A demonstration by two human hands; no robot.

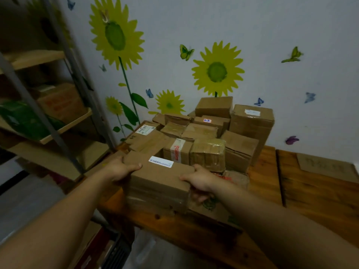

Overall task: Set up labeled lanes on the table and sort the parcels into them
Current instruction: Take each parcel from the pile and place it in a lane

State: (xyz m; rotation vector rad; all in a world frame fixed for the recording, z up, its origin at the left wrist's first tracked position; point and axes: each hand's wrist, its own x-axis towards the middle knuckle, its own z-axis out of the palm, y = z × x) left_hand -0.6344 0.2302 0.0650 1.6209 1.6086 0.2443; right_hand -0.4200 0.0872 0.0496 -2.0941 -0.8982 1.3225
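Observation:
A brown cardboard parcel with a white label on top is at the near left of the wooden table. My left hand grips its left end, thumb lying over the top. My right hand grips its right end, fingers curled under the side. Whether the parcel rests on the table or is lifted I cannot tell. Behind it several more brown parcels are piled against the wall. A flat cardboard lane sign with faint writing lies on the table at the far right.
A metal rack with wooden shelves stands at the left, holding a box and a green bag. The wall behind has sunflower and butterfly stickers. Bare wood shows on the right half of the table. Flat cardboard lies under the parcel's right side.

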